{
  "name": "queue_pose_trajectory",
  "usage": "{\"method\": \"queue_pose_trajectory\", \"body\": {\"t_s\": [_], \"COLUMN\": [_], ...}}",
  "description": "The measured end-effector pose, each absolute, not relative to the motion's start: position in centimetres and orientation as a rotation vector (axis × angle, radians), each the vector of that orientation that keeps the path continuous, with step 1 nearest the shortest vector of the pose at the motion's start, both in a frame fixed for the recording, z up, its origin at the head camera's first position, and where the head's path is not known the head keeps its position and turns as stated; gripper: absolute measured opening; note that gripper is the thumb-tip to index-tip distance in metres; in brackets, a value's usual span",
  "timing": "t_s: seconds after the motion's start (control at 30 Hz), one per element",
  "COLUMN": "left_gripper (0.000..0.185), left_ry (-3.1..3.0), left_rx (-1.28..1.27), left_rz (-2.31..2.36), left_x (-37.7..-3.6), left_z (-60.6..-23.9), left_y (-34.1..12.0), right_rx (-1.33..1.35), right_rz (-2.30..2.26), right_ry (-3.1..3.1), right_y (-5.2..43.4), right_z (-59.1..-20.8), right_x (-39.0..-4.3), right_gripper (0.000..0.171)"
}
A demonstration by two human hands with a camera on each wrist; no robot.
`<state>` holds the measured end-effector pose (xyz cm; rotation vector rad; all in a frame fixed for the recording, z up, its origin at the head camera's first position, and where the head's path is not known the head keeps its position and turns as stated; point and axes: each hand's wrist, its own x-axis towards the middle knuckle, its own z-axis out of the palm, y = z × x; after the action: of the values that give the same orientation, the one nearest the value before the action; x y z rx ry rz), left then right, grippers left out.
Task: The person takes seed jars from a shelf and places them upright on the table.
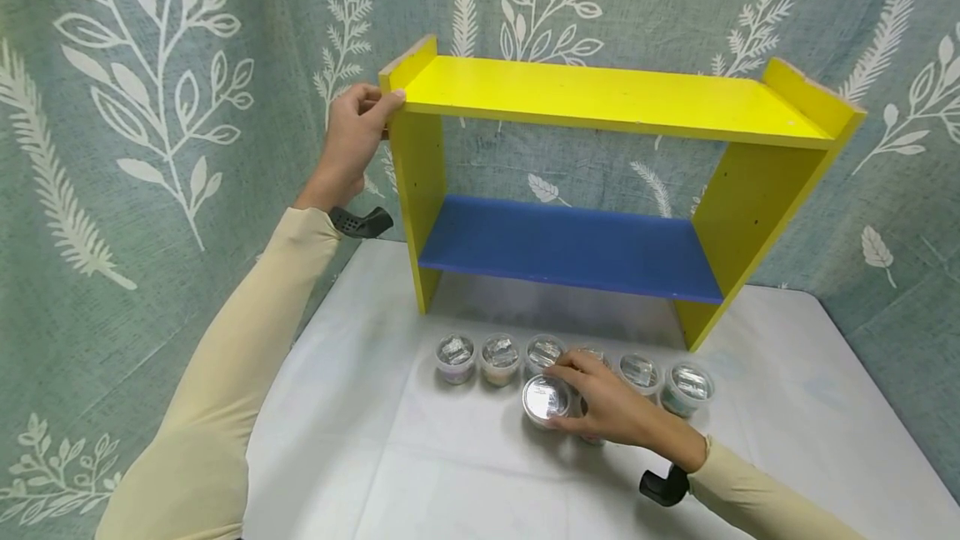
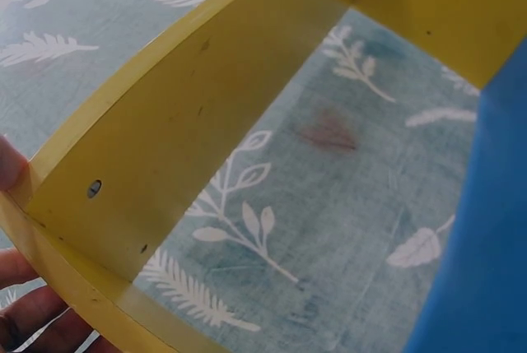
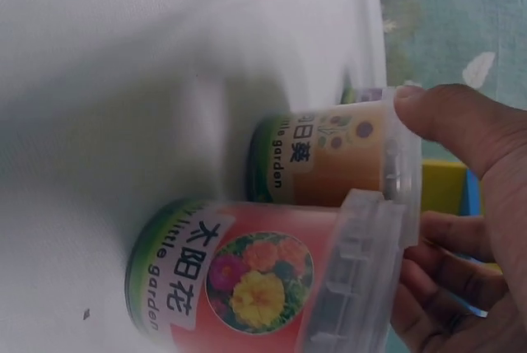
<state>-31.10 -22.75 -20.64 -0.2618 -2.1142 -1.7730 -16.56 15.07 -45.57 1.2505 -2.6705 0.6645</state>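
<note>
My left hand [image 1: 358,136] grips the upper left corner of a yellow shelf unit [image 1: 600,98], its thumb over the top board's front edge. In the left wrist view, fingertips [image 2: 37,316] show along the yellow side panel. My right hand [image 1: 611,398] holds a small lidded plastic cup [image 1: 545,400] by its rim, in front of a row of similar cups. The right wrist view shows this cup's orange label [image 3: 354,155], printed with sunflowers, and the thumb on its clear lid. A red-labelled cup [image 3: 255,279] with a flower picture stands beside it, mostly hidden under my hand in the head view.
The shelf unit has a blue lower board [image 1: 570,244] and stands at the back of the white-covered table [image 1: 450,473]. Along its front runs the row of cups, from a left end cup [image 1: 454,358] to a right end cup [image 1: 687,388]. A leaf-patterned curtain [image 1: 247,65] hangs behind.
</note>
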Motion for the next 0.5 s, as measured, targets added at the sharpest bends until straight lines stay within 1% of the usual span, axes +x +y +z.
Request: {"method": "queue_pose_trajectory", "body": {"t_s": [0.07, 0.3, 0.5], "left_gripper": [0.037, 0.041, 0.052], "left_ry": [-2.117, -2.137, -2.226], "left_rx": [-0.259, -0.252, -0.299], "left_rz": [-1.774, -1.746, -1.585], "left_x": [-31.1, -31.2, -30.1], "left_z": [-20.6, -20.8, -22.6], "left_y": [-22.8, -23.1, -24.1], "right_rx": [1.264, 1.261, 1.160], "right_rz": [0.652, 0.708, 0.741], "right_ry": [-2.653, -2.642, -2.605], "right_y": [15.1, 15.5, 17.0], "right_z": [-45.5, -45.0, -43.5], "right_x": [-16.6, -16.8, -17.1], "right_gripper": [0.065, 0.055, 0.047]}}
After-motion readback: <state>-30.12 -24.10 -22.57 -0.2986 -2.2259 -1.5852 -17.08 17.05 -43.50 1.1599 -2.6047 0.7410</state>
